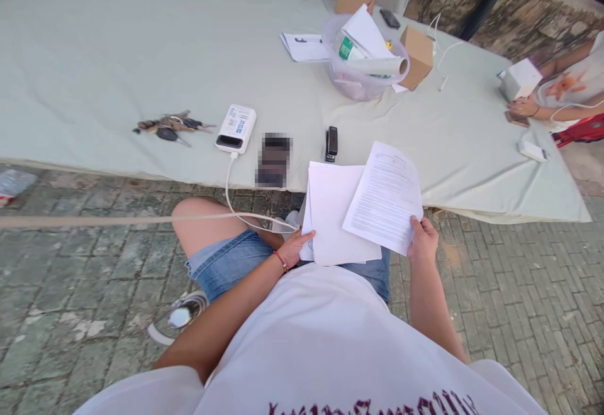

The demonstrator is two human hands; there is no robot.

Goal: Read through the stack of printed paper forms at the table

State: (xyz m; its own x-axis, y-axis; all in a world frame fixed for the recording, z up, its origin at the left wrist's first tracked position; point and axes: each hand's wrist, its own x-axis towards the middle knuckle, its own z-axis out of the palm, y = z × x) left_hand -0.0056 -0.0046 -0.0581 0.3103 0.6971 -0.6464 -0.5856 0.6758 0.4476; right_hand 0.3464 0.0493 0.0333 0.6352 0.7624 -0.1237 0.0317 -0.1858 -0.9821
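While the left hand (293, 248) pinches the blank stack (337, 220) at its left edge, the right hand (422, 239) grips the printed sheet (387, 195) by its lower right corner. That sheet slants up-left — overlapping the stack's right side, just off the table's (94, 75) near edge.

Cloth-covered table (94, 56), brick paving (519, 289)

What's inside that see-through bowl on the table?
The clear plastic bowl holds a rolled-up paper tube, a folded white sheet and a green-and-white label. A bit of yellow peeks out behind. The papers cover whatever lies at the bottom.
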